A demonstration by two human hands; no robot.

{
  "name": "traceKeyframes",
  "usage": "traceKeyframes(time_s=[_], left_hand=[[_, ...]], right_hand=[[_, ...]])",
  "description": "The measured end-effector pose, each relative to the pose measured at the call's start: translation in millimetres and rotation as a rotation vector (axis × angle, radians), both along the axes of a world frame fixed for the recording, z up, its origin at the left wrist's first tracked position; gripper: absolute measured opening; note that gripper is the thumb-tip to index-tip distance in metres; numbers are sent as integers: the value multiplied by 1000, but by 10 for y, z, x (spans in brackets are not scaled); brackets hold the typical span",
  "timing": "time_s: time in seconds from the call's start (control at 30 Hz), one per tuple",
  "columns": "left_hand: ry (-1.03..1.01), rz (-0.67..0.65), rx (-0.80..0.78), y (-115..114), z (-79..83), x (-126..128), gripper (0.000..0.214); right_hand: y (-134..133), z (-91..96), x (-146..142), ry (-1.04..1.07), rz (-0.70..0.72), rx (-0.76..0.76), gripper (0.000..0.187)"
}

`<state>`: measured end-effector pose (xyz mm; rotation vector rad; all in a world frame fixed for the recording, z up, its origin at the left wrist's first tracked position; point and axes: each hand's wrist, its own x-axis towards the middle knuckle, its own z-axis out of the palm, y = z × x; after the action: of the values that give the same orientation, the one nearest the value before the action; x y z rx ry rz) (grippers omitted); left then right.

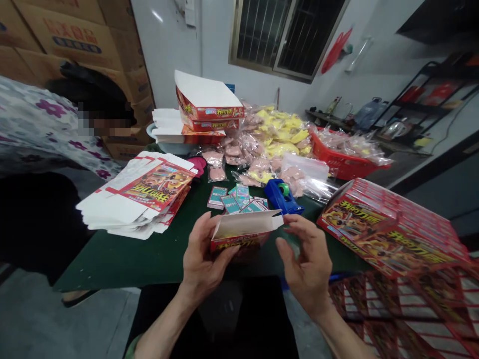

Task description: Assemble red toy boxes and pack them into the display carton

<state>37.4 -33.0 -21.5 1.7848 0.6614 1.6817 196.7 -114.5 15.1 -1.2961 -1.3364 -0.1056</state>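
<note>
My left hand (207,254) grips a small red printed carton (243,242) near the table's front edge, thumb on the near face and fingers round its left side. The carton's white top flap (249,224) stands raised. At its right end my right hand (309,254) has its fingers apart, with the fingertips close to the side flap; whether they touch it I cannot tell. Just behind the carton lie several teal cards (243,199) in a loose heap. A blue tape dispenser (282,196) with green tape stands behind and to the right of them.
Flat cartons (149,192) are piled on the left of the green table (123,262). Bagged pink and yellow pieces (277,134) cover the back, beside a red basket (337,162). Finished-looking boxes (389,224) stack up at right. A person in a floral sleeve (56,124) bends at left.
</note>
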Motion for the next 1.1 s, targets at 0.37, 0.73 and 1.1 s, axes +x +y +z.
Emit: traceKeyframes(time_s=[0.37, 0.73, 1.1], left_hand=[[-57, 474, 75, 259, 178, -325, 73], [-44, 452, -76, 296, 65, -337, 66], [-48, 508, -121, 273, 56, -406, 64]], right_hand=[[299, -107, 445, -176, 7, -204, 10], [1058, -571, 570, -616, -50, -744, 32], [970, -540, 511, -829, -18, -701, 17]])
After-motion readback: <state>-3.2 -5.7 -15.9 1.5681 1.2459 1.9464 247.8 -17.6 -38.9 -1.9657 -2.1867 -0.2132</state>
